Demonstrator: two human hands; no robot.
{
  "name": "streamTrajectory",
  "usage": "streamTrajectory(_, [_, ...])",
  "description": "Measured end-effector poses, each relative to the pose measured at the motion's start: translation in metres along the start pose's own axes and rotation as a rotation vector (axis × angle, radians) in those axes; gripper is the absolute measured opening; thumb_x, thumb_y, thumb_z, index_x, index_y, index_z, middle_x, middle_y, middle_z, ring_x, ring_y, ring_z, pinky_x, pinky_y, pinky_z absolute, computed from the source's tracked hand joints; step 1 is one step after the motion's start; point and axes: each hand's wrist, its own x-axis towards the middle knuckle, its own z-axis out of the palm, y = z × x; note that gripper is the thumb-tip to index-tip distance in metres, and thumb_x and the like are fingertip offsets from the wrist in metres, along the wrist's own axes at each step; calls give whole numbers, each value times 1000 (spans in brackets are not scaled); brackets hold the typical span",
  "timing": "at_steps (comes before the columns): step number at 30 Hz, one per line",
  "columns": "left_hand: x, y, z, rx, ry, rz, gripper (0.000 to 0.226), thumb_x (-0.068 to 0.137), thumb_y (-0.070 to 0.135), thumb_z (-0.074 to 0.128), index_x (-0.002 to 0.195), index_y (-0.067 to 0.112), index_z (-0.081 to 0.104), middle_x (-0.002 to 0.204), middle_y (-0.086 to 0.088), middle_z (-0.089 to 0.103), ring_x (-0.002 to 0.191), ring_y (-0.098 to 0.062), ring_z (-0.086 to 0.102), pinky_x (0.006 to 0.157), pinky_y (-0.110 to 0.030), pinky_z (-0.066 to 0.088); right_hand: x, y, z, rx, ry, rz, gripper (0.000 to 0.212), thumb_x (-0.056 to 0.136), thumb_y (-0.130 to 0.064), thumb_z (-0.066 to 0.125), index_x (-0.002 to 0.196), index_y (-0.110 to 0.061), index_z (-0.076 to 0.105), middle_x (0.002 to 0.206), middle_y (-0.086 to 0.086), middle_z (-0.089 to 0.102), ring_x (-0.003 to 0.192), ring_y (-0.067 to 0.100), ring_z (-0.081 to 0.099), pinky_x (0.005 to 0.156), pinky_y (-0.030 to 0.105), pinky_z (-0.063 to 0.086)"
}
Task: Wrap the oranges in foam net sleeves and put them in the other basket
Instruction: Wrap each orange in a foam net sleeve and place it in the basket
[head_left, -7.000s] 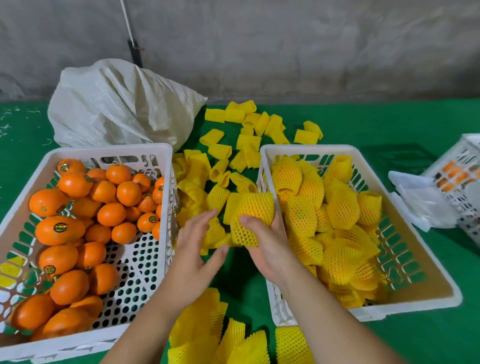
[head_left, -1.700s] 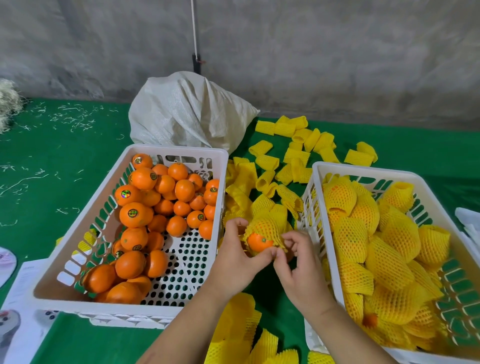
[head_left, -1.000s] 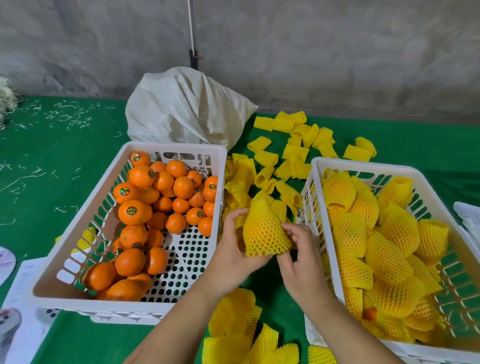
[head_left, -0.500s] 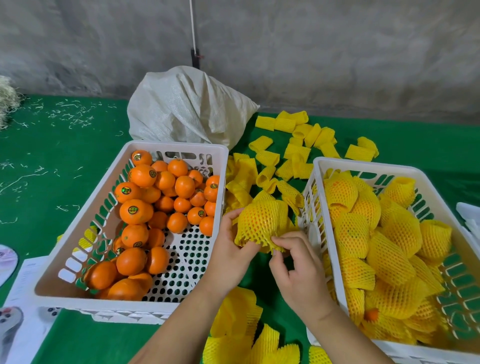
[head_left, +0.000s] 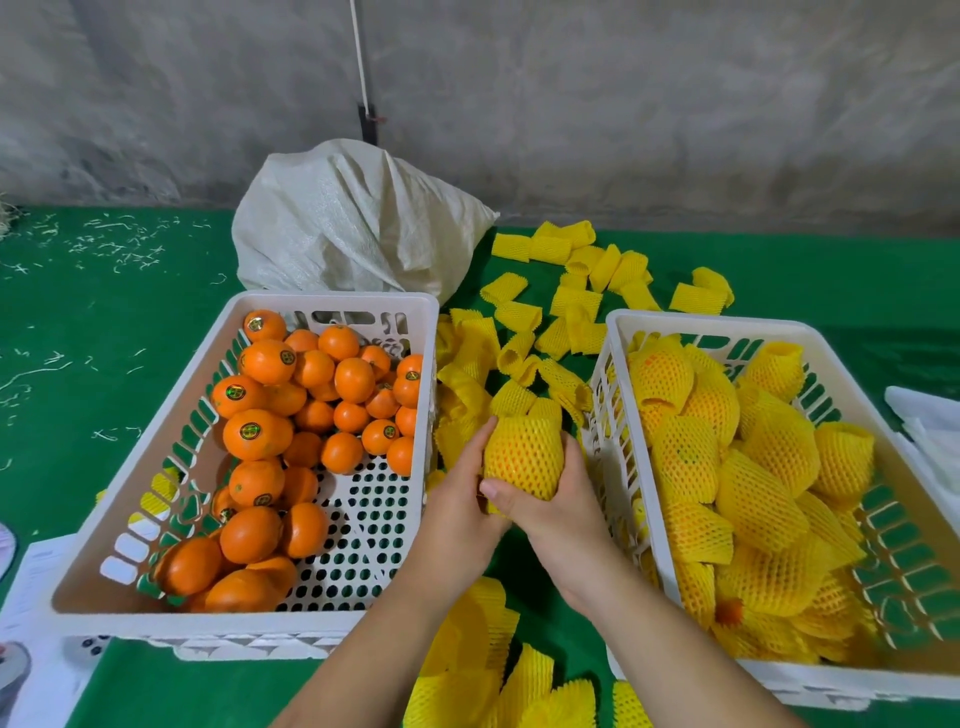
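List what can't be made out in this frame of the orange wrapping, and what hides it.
- Sleeved orange, head view: the hands, left and right, cover its lower end, so closure there is unknown.
- Right basket: near corner cut off by the frame edge; the wrapped pile hides its floor.
- Orange stickers: print too small.
- White items at the right edge: cropped, unidentifiable.
- Printed sheet, lower left: cropped and blurred.

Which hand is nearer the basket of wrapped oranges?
Right. The right hand is beside the basket of wrapped oranges' near wall; the left hand is farther left.
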Motion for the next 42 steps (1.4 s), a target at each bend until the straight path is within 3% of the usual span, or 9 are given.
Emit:
streamTrajectory(4, [-3,2,0,90,-24,67,89,94,32,76,164,39,21,153,24,38,132,5,49,100,-6,42,3,5,-6,-44,70,-64,98,74,-29,90,132,-73,24,133,-34,43,118,-9,49,75,9,53])
streamTrajectory(7, [-6,-3,0,58,-32,59,97,91,33,80,163,43,15,144,20,35,93,-11,65,77,-14,52,7,-5,-23,-156,129,-83,97,76,-29,87,118,-86,19,126,-45,38,113,-14,47,78,10,52])
streamTrajectory(11, [-4,-6,0,-21,28,44,87,94,37,75,160,47,19,138,24,38,81,-15,63,70,-15,52,19,-14,-59,-183,227,-71,98,80,-23,86,137,-68,21,146,-13,38,129,19,47,96,37,49])
streamTrajectory(23, [-2,-12,4,27,37,68,61,97,46,64,151,48,37,133,19,41,76,-16,63,69,-13,49,86,-52,-185,-214,617,-21,84,101,-20,59,165,-34,6,167,5,29,97,10,46,72,24,42])
streamTrajectory(26, [0,-10,4,41,65,73,52,101,32,65,146,48,44,132,21,44,82,-19,63,70,-15,50,84,-38,-157,-466,567,-62,82,100,-26,61,164,-33,10,173,0,1,154,25,19,111,35,29])
streamTrajectory(28, [1,-3,2,24,124,122,41,103,26,62,139,44,54,131,18,52,90,-19,64,73,-17,51,74,-20,-124,-673,459,-180,83,98,-27,66,164,-31,15,172,0,-7,158,26,-2,121,43,18])
streamTrajectory(34, [13,-7,-51,23,341,49,28,106,29,56,132,37,61,121,12,66,100,-13,66,81,-23,55,67,15,-82,-1604,-64,-427,81,92,-50,61,161,-35,23,172,8,-8,157,33,1,126,50,8])
streamTrajectory(38, [43,-53,-95,593,99,-238,53,105,25,55,156,20,40,155,-8,46,142,-32,42,114,-48,36,87,25,-57,-1626,-317,-229,66,98,-51,51,159,-37,28,171,10,-15,156,33,-10,125,54,3])
streamTrajectory(42, [52,-93,-101,1007,-183,-489,86,101,48,57,165,38,0,173,-9,1,156,-44,8,126,-55,13,109,49,-40,-1672,-586,93,60,101,-51,51,157,-40,34,166,13,-32,154,37,-24,124,55,0])
